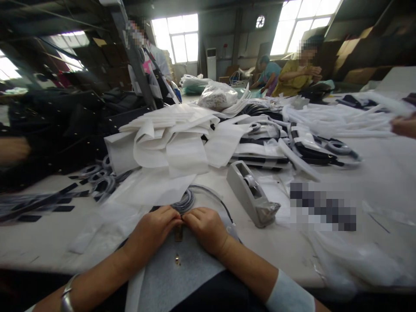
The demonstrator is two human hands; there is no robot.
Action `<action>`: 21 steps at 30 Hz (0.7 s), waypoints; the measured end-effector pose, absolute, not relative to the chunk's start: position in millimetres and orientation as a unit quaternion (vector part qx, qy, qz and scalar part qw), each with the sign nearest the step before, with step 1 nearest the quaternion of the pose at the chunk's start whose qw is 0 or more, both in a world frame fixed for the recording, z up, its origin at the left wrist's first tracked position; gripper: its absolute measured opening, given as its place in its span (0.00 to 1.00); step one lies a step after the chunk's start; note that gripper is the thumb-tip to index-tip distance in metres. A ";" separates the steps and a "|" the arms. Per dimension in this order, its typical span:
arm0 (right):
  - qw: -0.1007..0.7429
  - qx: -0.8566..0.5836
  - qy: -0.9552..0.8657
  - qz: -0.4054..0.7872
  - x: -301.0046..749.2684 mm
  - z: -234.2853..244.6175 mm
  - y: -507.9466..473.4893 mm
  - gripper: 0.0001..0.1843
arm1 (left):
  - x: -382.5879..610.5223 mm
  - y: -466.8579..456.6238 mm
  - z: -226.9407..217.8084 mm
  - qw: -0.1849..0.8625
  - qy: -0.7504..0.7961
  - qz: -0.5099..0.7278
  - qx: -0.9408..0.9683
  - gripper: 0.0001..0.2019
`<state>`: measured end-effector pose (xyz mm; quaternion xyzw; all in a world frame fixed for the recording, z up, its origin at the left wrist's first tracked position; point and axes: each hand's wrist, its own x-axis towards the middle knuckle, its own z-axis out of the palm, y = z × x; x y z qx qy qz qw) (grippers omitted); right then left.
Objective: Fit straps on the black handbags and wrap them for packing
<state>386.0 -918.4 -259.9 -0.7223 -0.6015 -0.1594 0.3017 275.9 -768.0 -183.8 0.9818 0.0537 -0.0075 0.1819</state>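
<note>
My left hand [156, 229] and my right hand [206, 227] meet over the front of the table, fingertips pinched together. What they pinch is hidden behind the fingers. Just below the fingertips shows a small brown tab [178, 234]. Under my hands lies a black bag-like piece [211, 294], partly covered by a thin whitish sheet [182, 275] with a gold-coloured metal fitting [177, 260] showing on it. A grey wrapped coil [184, 201] sits right beyond my fingers, and a dark cord [224, 206] curves away to its right.
A grey tape dispenser [250, 195] stands right of my hands. White foam sheets [172, 143] are stacked ahead, beside wrapped black bags [312, 147]. Dark straps [52, 203] lie left, before a black pile [58, 130]. Another person's blurred hand [404, 125] is at the right edge; co-workers stand behind.
</note>
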 end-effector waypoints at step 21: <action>0.306 -0.733 -0.583 -0.170 386.0 -258.5 -919.5 0.12 | 260.0 -764.5 -188.7 0.230 0.031 -0.006 0.973 0.10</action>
